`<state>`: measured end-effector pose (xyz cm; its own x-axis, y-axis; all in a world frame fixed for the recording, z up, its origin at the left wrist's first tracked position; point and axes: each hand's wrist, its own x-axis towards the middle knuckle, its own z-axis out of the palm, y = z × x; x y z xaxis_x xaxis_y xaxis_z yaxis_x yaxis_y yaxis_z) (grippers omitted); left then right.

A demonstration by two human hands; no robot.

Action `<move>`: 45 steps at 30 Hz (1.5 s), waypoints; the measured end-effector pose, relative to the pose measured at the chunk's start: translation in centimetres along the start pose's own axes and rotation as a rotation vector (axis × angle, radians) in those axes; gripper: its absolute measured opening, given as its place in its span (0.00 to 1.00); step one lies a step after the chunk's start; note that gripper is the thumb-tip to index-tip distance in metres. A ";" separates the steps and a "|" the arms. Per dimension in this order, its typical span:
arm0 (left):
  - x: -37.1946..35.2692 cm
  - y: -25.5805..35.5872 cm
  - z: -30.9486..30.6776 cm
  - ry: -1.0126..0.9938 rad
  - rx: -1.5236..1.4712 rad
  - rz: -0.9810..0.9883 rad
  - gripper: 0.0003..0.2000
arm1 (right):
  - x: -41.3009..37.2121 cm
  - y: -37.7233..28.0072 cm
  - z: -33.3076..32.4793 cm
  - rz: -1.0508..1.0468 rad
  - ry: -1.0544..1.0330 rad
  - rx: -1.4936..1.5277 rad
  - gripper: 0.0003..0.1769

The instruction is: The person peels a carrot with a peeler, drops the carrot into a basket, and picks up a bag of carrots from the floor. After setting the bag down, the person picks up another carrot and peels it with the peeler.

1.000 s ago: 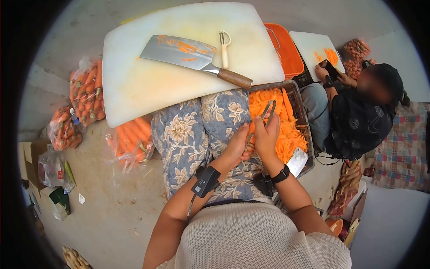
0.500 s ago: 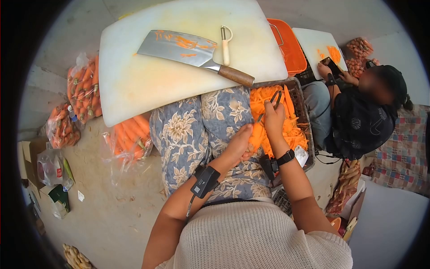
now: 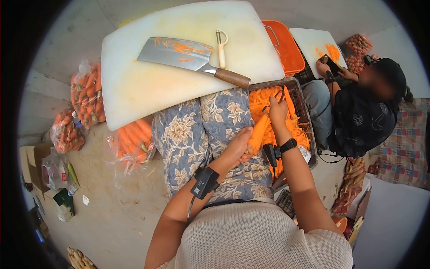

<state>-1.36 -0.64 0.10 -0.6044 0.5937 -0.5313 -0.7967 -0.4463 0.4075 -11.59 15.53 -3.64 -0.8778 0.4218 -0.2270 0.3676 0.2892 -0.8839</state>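
Note:
My left hand [image 3: 241, 144] is closed around the thick end of a peeled orange carrot [image 3: 259, 131], low over my lap. In my right hand [image 3: 278, 112] is a dark peeler [image 3: 282, 93], its head close to the carrot's far tip. Beneath and beyond both hands, carrot peelings [image 3: 298, 133] fill a dark plastic crate [image 3: 305, 112]. A cleaver [image 3: 177, 54] with orange shreds on its blade lies on the white cutting board [image 3: 130, 92] in front of me. Next to it rests a white-handled peeler [image 3: 221, 54].
Bags of carrots [image 3: 87, 96] stand at the left, and an opened bag of carrots [image 3: 134, 139] sits beside my knee. An orange basin [image 3: 289, 54] is behind the crate. At the right a person [image 3: 363, 107] sits by another cutting board [image 3: 309, 40], holding a dark object.
My right hand and the peeler have shifted slightly away from my left hand, leaving more of the carrot showing. The view has tilted a little.

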 end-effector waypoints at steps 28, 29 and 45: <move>0.2 -0.5 -0.3 -0.026 -0.122 0.099 0.18 | -11.2 -3.4 0.6 -0.427 -0.075 -0.068 0.17; 0.2 -0.4 -0.1 -0.013 -0.122 0.102 0.16 | -11.1 -3.5 0.5 -0.427 -0.068 -0.080 0.17; 0.1 -0.1 0.2 0.024 -0.143 0.129 0.15 | -9.8 -3.4 0.7 -0.415 -0.063 -0.134 0.14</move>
<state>-1.34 -0.47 0.16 -0.7000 0.5100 -0.4999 -0.7042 -0.6091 0.3648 -4.46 9.78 1.29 -0.9750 0.1945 0.1076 0.0131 0.5336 -0.8457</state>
